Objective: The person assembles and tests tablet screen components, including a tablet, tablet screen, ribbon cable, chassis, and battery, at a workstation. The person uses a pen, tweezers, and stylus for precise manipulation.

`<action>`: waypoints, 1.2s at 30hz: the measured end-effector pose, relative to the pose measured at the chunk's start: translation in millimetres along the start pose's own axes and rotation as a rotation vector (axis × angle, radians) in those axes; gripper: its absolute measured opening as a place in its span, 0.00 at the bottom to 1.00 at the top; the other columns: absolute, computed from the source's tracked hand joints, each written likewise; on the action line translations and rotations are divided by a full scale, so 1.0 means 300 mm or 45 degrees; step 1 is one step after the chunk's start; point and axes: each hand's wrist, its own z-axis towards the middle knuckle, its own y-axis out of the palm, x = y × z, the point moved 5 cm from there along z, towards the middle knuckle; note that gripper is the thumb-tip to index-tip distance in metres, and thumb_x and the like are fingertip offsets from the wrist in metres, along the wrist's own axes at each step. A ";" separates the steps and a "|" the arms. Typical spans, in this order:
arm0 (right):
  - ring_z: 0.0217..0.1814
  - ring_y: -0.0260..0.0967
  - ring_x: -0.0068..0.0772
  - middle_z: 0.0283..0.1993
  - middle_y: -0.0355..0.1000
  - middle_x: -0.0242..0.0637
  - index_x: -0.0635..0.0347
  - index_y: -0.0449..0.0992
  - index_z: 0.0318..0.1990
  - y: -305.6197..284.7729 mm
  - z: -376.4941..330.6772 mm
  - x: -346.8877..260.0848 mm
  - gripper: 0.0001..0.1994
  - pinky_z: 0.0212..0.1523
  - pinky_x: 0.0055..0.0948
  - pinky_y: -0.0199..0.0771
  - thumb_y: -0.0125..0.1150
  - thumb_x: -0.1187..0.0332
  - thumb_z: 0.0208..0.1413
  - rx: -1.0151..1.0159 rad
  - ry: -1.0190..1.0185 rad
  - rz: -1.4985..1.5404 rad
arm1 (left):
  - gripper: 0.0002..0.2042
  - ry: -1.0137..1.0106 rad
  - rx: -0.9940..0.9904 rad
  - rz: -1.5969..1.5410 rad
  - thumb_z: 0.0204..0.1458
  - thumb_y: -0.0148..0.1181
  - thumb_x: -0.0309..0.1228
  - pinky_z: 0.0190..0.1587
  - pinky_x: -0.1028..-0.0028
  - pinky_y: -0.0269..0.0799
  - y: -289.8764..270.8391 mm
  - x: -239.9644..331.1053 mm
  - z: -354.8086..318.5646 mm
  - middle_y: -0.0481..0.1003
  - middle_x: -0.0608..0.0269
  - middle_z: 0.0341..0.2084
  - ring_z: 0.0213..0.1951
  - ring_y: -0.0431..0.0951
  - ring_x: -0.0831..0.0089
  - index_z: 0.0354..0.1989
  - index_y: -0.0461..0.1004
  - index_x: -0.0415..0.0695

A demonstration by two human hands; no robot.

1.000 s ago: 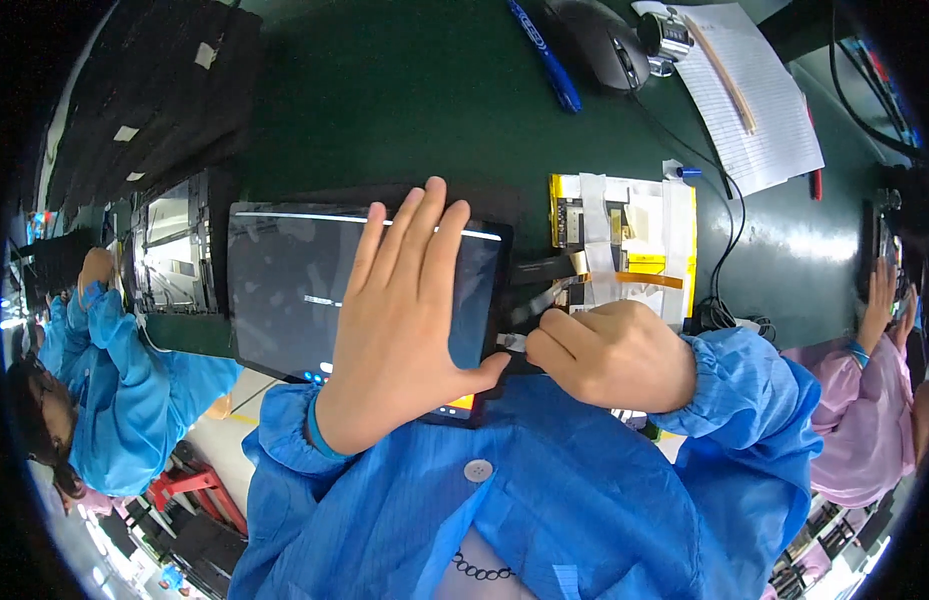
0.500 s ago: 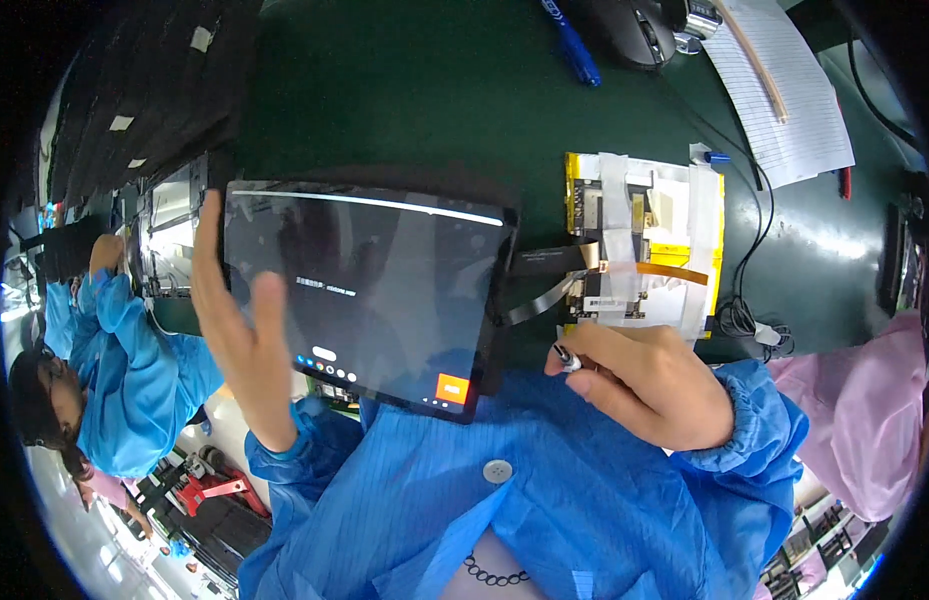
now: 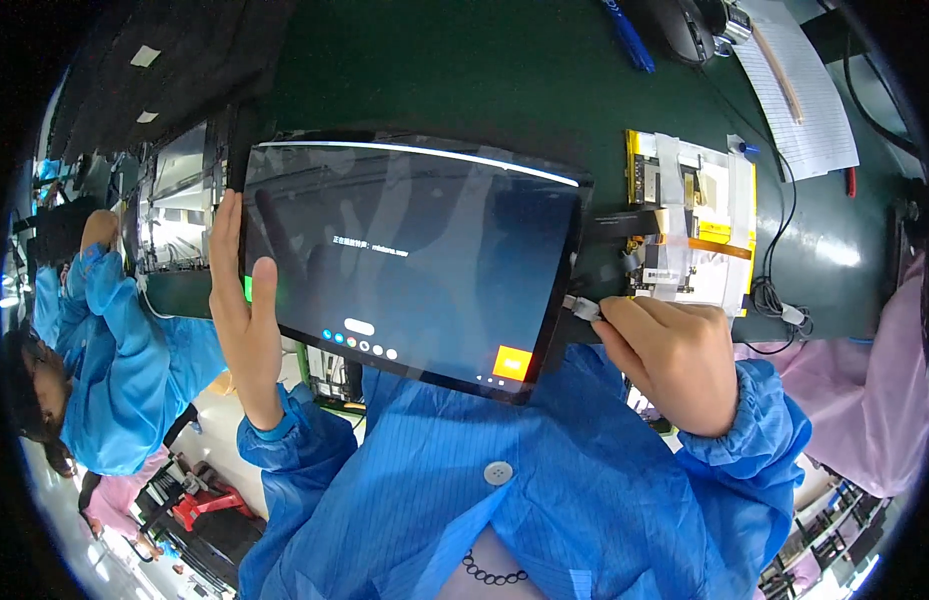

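Observation:
A dark tablet (image 3: 414, 270) with a lit screen is in front of my chest, its lower edge against my blue smock. My left hand (image 3: 242, 290) is at its left edge, thumb over the front of the screen and long fingers running up along the side. On the right, my right hand (image 3: 674, 360) pinches a small white plug (image 3: 585, 308) with a metal tip. The tip meets the tablet's right edge; whether it sits inside a port I cannot tell. A flat dark ribbon cable (image 3: 624, 224) runs from behind the tablet to a taped circuit board assembly (image 3: 729, 190).
A blue marker (image 3: 629, 38), a black mouse (image 3: 684, 35) and a lined paper sheet (image 3: 804, 110) lie on the dark green table (image 3: 424, 70). A black cable (image 3: 782, 230) coils beside the board. A co-worker in blue (image 3: 114, 370) sits left; a pink sleeve (image 3: 844, 400) is right.
The tablet looks larger and has shifted right and up in view. My left thumb now overlaps its screen edge. My right hand has brought the plug's tip to the tablet's right edge.

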 end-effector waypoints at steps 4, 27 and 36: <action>0.17 0.67 0.36 0.17 0.65 0.32 0.55 0.69 0.25 0.000 0.007 0.007 0.07 0.17 0.33 0.67 0.61 0.66 0.48 -0.019 -0.036 0.013 | 0.27 -0.044 -0.009 -0.055 0.55 0.47 0.45 0.64 0.64 0.49 -0.007 -0.002 -0.003 0.60 0.57 0.61 0.63 0.57 0.58 0.61 0.59 0.44; 0.23 0.70 0.38 0.27 0.70 0.35 0.57 0.72 0.32 -0.167 0.096 -0.018 0.09 0.23 0.33 0.70 0.63 0.65 0.47 0.019 0.052 -0.119 | 0.30 -0.199 -0.008 -0.538 0.40 0.40 0.26 0.66 0.65 0.44 -0.025 -0.005 -0.040 0.58 0.47 0.60 0.64 0.54 0.57 0.58 0.61 0.35; 0.46 0.70 0.53 0.45 0.71 0.52 0.55 0.67 0.52 -0.242 0.513 0.444 0.26 0.46 0.41 0.69 0.66 0.62 0.43 0.263 0.130 -0.574 | 0.27 -0.224 0.310 -0.551 0.42 0.39 0.31 0.64 0.64 0.49 -0.013 -0.019 -0.088 0.66 0.52 0.54 0.59 0.62 0.60 0.53 0.70 0.38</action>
